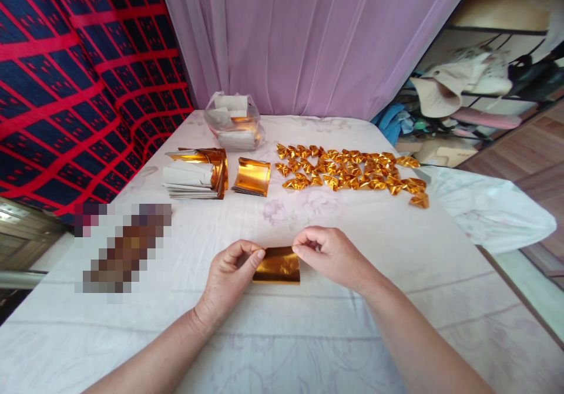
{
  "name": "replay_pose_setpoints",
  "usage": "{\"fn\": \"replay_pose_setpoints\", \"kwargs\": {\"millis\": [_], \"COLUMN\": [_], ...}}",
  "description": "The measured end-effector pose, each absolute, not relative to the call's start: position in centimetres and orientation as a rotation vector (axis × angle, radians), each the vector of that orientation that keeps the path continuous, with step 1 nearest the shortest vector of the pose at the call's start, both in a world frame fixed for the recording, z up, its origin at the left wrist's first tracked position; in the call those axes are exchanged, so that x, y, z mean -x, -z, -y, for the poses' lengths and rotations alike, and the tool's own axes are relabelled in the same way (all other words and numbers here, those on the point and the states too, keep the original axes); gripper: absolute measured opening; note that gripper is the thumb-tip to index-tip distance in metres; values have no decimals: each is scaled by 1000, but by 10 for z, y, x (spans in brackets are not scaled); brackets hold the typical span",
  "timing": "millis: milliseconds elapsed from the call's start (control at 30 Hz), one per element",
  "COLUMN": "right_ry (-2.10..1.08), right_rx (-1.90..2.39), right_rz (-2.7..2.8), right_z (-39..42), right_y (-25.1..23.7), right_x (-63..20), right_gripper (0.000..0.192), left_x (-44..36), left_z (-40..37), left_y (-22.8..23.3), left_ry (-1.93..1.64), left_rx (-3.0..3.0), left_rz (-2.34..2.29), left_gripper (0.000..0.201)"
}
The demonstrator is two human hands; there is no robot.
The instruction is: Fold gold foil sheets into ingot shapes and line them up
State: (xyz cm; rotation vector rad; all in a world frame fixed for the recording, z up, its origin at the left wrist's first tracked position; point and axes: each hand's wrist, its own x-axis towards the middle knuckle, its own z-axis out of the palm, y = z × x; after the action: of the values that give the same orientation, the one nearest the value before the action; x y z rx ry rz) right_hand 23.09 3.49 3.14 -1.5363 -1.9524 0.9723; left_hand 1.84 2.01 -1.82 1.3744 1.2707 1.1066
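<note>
While both hands pinch it, one gold foil sheet (277, 266) lies low over the white cloth (308, 335) near the front edge, about centre. Left hand (229, 279) has thumb & forefinger closed on the sheet's left top corner; right hand (328, 253) has fingertips closed on the right top corner, other fingers curled in. Sheet looks folded once, roughly rectangular, long side across, w/ its lower edge on or just above the cloth (can't tell which).

Further back, approx. mid-table:
- 1 stack of white-backed foil sheets (194, 177) at left, gold edges curling up on its right side
- 1 smaller pile of gold sheets (252, 177) just beside it to the right, shiny side up
- 1 clear plastic bag (232, 121) behind both, holding more paper, white & gold showing through
- many small folded gold pieces (352, 171) spread in rough rows at right (too many & too small to count exactly, several dozen), w/ 1 piece (418, 201) sitting a bit apart at the near right end

Blurred patch covers something on the cloth to the left of the hands, can't make it out. Lilac curtain (308, 41) hangs behind the table, red & navy patterned fabric (66, 88) at left, shelves w/ clothes & hats (467, 83) at right
</note>
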Motion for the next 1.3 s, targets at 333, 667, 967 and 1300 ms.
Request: {"fn": "replay_pose_setpoints", "kwargs": {"millis": [333,667,967,1300], "right_ry": [-587,-376,-454,-605], "right_rx": [1850,1911,1925,1535], "right_rz": [2248,2359,2300,2470], "right_z": [-35,-31,-32,-35], "right_y": [-23,-13,-12,-7], "right_x": [-218,-211,-211,-217], "right_gripper": [17,15,5,27], "left_x": [-13,-15,-15,-14], "left_z": [-30,-27,-26,-28], "left_y": [23,20,19,20], "left_ry": [-883,-689,-667,-634], "left_rx": [-2061,-2290,-2373,-2391], "left_rz": [-1500,-1494,-1498,-1461], "left_gripper": [18,19,17,12]}}
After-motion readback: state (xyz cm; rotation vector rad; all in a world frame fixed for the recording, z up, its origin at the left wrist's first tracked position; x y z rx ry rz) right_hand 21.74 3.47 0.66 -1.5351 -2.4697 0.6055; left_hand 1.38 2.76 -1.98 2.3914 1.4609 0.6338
